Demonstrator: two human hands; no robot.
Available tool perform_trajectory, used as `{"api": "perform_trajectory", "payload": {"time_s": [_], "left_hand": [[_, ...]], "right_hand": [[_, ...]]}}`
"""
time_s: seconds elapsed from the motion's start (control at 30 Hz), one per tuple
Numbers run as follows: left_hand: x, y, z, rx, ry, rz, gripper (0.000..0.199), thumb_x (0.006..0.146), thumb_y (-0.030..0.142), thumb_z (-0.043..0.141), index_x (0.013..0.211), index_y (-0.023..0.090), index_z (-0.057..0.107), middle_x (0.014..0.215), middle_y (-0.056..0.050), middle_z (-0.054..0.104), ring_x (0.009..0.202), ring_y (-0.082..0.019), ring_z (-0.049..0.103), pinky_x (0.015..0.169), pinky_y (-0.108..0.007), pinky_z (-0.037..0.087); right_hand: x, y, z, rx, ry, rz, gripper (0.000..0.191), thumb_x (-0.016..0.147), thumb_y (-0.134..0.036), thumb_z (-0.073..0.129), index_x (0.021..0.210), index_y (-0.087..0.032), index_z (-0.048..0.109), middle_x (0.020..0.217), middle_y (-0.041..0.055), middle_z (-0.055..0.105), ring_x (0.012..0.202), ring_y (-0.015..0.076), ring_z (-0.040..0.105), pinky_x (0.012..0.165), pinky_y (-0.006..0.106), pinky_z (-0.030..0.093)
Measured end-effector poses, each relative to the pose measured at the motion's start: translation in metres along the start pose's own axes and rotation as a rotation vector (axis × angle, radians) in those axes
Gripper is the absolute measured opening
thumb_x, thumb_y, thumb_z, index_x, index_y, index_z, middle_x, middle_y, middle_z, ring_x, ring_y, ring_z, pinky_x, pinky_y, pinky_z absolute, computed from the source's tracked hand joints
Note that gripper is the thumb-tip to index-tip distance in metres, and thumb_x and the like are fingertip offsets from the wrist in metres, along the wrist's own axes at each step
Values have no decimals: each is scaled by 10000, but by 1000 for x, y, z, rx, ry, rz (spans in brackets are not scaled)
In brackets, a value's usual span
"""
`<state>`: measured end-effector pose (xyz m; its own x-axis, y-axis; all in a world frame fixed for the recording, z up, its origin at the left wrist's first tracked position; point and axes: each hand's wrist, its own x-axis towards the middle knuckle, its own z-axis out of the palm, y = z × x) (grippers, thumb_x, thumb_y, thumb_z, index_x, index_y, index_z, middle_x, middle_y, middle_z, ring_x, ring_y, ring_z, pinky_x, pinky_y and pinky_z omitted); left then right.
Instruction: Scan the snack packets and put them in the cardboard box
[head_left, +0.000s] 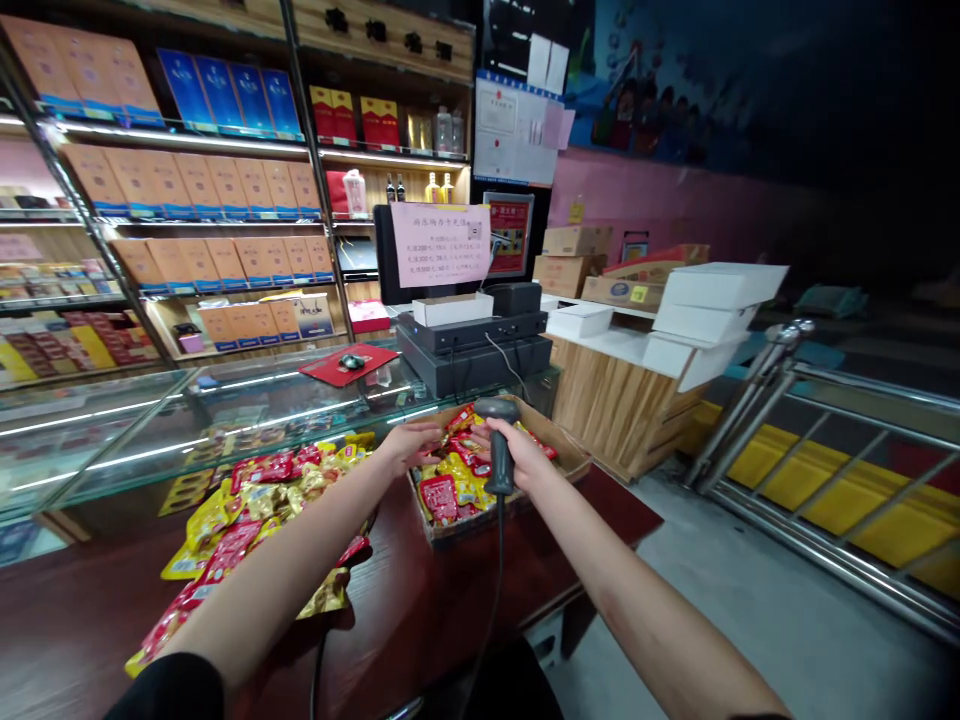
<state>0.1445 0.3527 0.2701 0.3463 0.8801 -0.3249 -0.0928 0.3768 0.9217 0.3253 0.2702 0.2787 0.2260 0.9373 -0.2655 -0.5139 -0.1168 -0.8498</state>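
- My right hand (519, 458) is wrapped around a dark grey plastic scanner (501, 462), over an open brown cardboard box (451, 531).
- My left hand (409, 445) is loose by the box's left side (I see nothing in it).
- Some shiny red and yellow packets (466, 484) are in the box.
- A big shiny red, yellow and gold pile (259, 503) is left outside, on the dark red bench (386, 600).

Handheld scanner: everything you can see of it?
The handheld scanner looks like dark grey plastic: rounded head, slimmer handle, dark cable running down from the handle's lower end. The right hand holds it roughly upright, head up, seen against the cardboard box of packets. Any trigger is hidden.
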Motion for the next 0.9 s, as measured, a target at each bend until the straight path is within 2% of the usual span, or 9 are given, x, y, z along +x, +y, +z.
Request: {"api": "perform_trajectory", "payload": {"time_s": [0.17,0.33,0.57,0.7,0.9], "left_hand": [[-31,15,-47,-3,-11,40,379,684,138,790,1044,112,674,1003,-147,717,842,-215,690,757,-408,594],[-74,28,-97,-19,79,60,378,672,160,808,1028,120,689,1113,-150,692,929,-232,683,753,-378,606],[-114,19,-152,-19,162,66,430,650,193,832,1055,132,702,1126,-158,688,953,-252,688,733,-356,607],[-132,3,-171,-7,166,53,432,655,208,828,1067,146,710,1125,-147,691,975,-250,679,733,-345,604],[-155,-23,-181,40,136,27,448,627,255,840,1051,158,729,1090,-125,709,940,-239,680,681,-308,596]], "right_hand": [[-14,11,40,17,-141,23,124,872,-227,565,929,-149,643,977,111,743,902,185,718,669,246,566],[-25,31,86,11,-272,87,125,878,-214,548,862,-137,645,987,126,743,978,209,703,751,293,577],[-30,68,137,4,-387,162,74,849,-188,586,861,-145,645,930,116,748,947,223,713,768,328,596],[-38,92,152,-29,-424,194,86,839,-200,599,874,-154,663,937,104,748,937,219,717,761,315,600],[-54,127,159,-47,-470,271,138,786,-232,673,898,-153,679,959,104,746,969,218,710,764,298,593]]}}
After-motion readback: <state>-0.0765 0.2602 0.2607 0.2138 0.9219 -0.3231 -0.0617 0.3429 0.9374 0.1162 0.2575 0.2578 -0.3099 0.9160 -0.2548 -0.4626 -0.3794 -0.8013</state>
